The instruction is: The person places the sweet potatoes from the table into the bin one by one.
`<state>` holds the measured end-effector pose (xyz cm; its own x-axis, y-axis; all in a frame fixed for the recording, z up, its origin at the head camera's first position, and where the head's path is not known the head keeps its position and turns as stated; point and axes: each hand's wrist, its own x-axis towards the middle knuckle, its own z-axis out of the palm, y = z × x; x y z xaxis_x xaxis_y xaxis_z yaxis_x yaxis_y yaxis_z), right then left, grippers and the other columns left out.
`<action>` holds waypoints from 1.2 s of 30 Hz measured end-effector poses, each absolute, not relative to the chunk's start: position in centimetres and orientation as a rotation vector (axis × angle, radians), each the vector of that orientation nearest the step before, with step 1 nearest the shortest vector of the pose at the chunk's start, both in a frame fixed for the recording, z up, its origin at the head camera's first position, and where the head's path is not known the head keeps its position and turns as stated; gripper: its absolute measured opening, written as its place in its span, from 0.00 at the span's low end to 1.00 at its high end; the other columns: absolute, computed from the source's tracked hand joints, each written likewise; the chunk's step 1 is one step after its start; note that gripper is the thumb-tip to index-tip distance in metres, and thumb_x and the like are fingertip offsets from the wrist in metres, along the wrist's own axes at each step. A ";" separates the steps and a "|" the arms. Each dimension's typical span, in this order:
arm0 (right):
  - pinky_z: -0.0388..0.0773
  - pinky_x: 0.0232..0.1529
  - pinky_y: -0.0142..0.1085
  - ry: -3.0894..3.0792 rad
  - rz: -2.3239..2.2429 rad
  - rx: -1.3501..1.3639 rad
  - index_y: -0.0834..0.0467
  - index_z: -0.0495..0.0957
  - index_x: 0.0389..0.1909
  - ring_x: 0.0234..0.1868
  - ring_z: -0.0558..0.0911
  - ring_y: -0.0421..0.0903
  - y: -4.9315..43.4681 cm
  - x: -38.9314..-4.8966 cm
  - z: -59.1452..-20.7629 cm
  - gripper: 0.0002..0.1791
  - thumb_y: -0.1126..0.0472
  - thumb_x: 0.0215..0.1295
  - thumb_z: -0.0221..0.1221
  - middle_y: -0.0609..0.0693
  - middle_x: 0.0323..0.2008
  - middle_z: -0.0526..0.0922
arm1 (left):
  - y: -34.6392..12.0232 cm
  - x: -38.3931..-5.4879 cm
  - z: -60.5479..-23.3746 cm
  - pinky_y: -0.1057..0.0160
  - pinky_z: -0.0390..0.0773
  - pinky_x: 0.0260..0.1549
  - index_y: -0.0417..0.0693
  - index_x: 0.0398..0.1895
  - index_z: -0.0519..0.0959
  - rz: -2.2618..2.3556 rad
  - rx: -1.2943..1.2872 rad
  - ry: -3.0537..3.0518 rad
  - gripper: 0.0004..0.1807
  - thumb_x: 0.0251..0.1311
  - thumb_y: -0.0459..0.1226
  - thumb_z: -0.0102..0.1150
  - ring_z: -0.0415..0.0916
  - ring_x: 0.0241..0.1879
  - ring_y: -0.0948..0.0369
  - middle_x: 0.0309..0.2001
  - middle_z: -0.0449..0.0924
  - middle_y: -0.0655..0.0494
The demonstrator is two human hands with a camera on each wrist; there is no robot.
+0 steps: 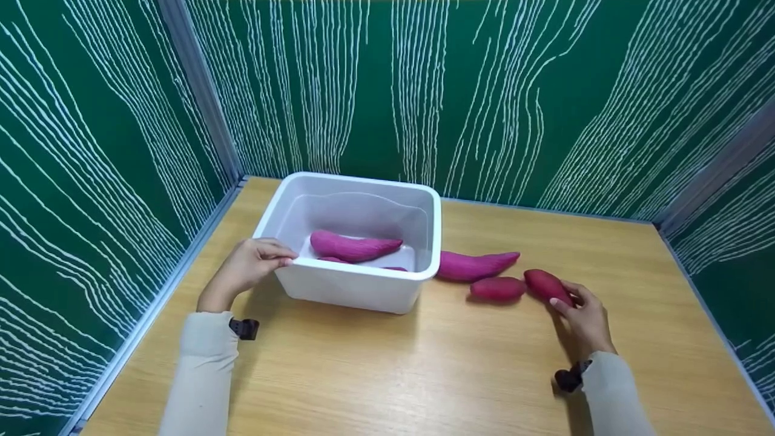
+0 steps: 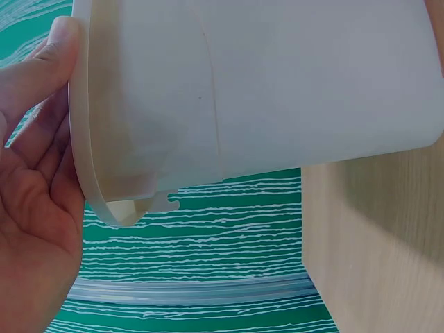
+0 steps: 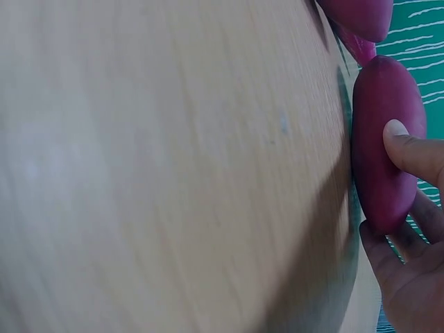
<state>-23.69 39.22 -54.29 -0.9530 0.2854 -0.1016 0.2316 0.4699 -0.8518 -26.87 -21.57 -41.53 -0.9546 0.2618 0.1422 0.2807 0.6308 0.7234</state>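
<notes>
At the corner of a white plastic bin (image 1: 351, 292), my left hand (image 1: 247, 266) pinches the rim between thumb and fingers. One purple sweet potato (image 1: 354, 247) shows whole inside the bin; the front rim partly hides more purple pieces below it. Over on the right, my right hand (image 1: 584, 318) grips a dark red sweet potato (image 1: 544, 286) by its near end. In the right wrist view the thumb lies across that sweet potato (image 3: 387, 97) and the fingers curl under its lower end. A smaller red sweet potato (image 1: 497, 290) lies just left of it.
A long purple sweet potato (image 1: 478, 266) lies behind the small red one, its left end hidden by the bin. The wooden table (image 1: 375, 375) is bounded by green panels (image 1: 375, 91) with white wavy lines, joined by metal posts (image 1: 203, 79).
</notes>
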 end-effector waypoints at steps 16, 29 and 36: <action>0.68 0.58 0.39 -2.659 1.433 -0.477 0.57 0.63 0.69 0.64 0.67 0.54 38.9 -23.6 -54.3 0.31 0.55 0.68 0.58 0.60 0.67 0.68 | -21.5 -26.8 -41.3 0.49 0.77 0.55 0.46 0.41 0.87 -1.268 -0.418 -2.854 0.09 0.59 0.32 0.63 0.77 0.52 0.49 0.46 0.85 0.48; 0.62 0.68 0.55 -2.623 1.541 -0.504 0.55 0.61 0.71 0.68 0.62 0.59 39.1 -23.9 -54.3 0.33 0.55 0.67 0.58 0.62 0.70 0.62 | -21.5 -26.7 -41.4 0.49 0.77 0.55 0.47 0.41 0.87 -1.248 -0.404 -2.851 0.09 0.59 0.32 0.63 0.77 0.51 0.49 0.46 0.85 0.48; 0.67 0.63 0.50 -2.657 1.426 -0.472 0.56 0.63 0.70 0.63 0.67 0.57 39.0 -23.7 -54.5 0.31 0.54 0.68 0.58 0.63 0.66 0.67 | -21.5 -26.9 -41.5 0.50 0.79 0.52 0.45 0.40 0.87 -1.254 -0.469 -2.807 0.08 0.57 0.31 0.64 0.78 0.49 0.51 0.44 0.85 0.48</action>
<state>-23.72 38.96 -54.46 -0.9482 0.3106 -0.0666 0.2272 0.5165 -0.8256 -26.85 -21.49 -41.48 -0.9541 0.2590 0.1505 0.2849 0.6295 0.7229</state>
